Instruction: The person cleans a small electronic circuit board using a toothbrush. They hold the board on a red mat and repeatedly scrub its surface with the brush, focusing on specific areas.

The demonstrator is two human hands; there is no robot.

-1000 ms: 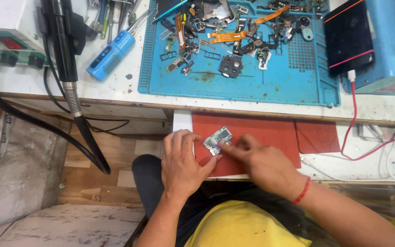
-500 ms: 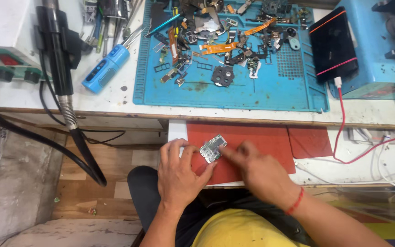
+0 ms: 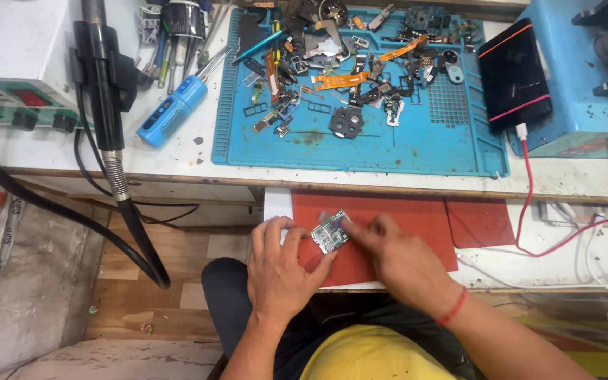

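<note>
A small green circuit board point(image 3: 330, 231) lies on a red mat point(image 3: 416, 225) on a pull-out shelf below the bench. My left hand point(image 3: 279, 271) holds the board's left edge between thumb and fingers. Coming from the right, my right hand point(image 3: 395, 257) touches the board's right side with its fingertips; it looks blurred. Whether it holds a small tool I cannot tell. A red thread band circles my right wrist.
A blue work mat point(image 3: 388, 151) on the white bench carries several loose phone parts and flex cables. A black phone point(image 3: 515, 74) leans on a blue machine point(image 3: 585, 91), with a red cable point(image 3: 529, 183) plugged in. A hot-air handle point(image 3: 103, 91) and blue tool point(image 3: 170, 112) sit left.
The view has tilted so the bench sits lower in frame. Both hands stay on the board, and my right fingers keep moving at its right edge.
</note>
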